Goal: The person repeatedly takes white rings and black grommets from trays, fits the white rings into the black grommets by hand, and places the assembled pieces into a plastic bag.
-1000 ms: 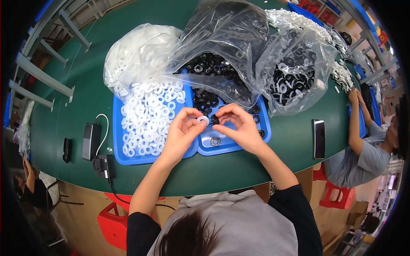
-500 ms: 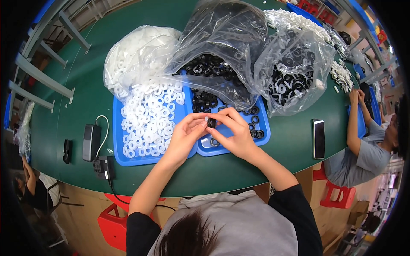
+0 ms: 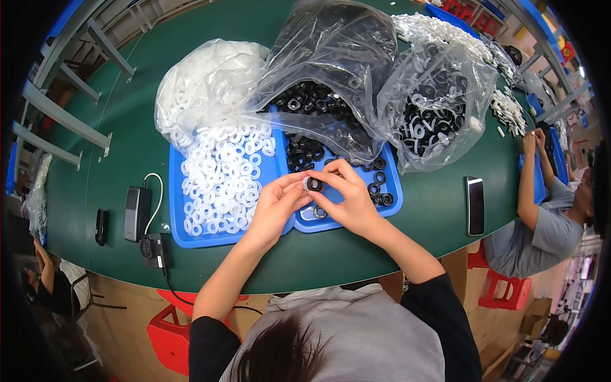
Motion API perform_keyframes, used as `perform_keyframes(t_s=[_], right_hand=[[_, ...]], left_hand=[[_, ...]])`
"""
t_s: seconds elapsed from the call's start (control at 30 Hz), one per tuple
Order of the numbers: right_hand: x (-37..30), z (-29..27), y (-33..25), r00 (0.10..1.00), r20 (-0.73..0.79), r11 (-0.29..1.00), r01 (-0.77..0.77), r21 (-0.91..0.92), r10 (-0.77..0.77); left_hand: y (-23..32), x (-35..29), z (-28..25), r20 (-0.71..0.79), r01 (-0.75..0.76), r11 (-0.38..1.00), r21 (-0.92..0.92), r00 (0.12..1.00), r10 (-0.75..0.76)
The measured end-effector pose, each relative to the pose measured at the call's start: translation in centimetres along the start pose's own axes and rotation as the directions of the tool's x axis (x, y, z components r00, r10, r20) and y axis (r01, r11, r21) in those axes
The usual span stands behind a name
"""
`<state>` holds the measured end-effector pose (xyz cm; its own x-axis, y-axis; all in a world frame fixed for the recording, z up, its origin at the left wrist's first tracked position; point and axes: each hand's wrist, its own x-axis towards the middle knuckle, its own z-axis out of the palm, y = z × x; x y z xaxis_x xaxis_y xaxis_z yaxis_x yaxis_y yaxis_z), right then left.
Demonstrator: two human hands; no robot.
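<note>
My left hand (image 3: 275, 205) pinches a white plastic ring (image 3: 306, 183) at its fingertips. Against it, my right hand (image 3: 351, 198) grips a black ring (image 3: 315, 184) between thumb and fingers. The two rings meet over the right-hand blue tray (image 3: 310, 225), which holds loose black rings (image 3: 375, 189). Beside my left hand, many flat white rings (image 3: 219, 184) are heaped in the left-hand blue tray (image 3: 197, 242). How far the two held rings are fitted together is hidden by my fingers.
Clear bags of white rings (image 3: 207, 83), black rings (image 3: 331, 44) and mixed pieces (image 3: 439, 108) stand behind. A phone (image 3: 475, 207) lies right; a black device (image 3: 137, 213) and a cabled box (image 3: 156, 250) lie left. A co-worker (image 3: 534, 223) sits at far right.
The black ring has turned in my fingers, so its opening shows more. The white ring is now plainly visible beside it. Both hands stay in nearly the same place.
</note>
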<state>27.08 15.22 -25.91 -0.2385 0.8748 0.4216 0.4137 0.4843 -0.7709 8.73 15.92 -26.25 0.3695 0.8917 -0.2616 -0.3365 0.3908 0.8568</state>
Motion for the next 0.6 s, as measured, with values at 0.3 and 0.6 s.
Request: perform_keyframes(t_s=[0.3,0.6], right_hand=[[-0.3,0.2,0.4,0.998,0.026,0.998,0.060,-0.034,-0.059],[-0.4,0.3,-0.2,0.990,-0.023,0.982,0.134,-0.132,-0.139]], left_hand=[[-1.1,0.1,0.0,-0.048,-0.033,0.995,0.089,0.998,0.037],[-0.6,-0.4,0.8,-0.074,-0.162,0.949,0.271,0.979,0.189]])
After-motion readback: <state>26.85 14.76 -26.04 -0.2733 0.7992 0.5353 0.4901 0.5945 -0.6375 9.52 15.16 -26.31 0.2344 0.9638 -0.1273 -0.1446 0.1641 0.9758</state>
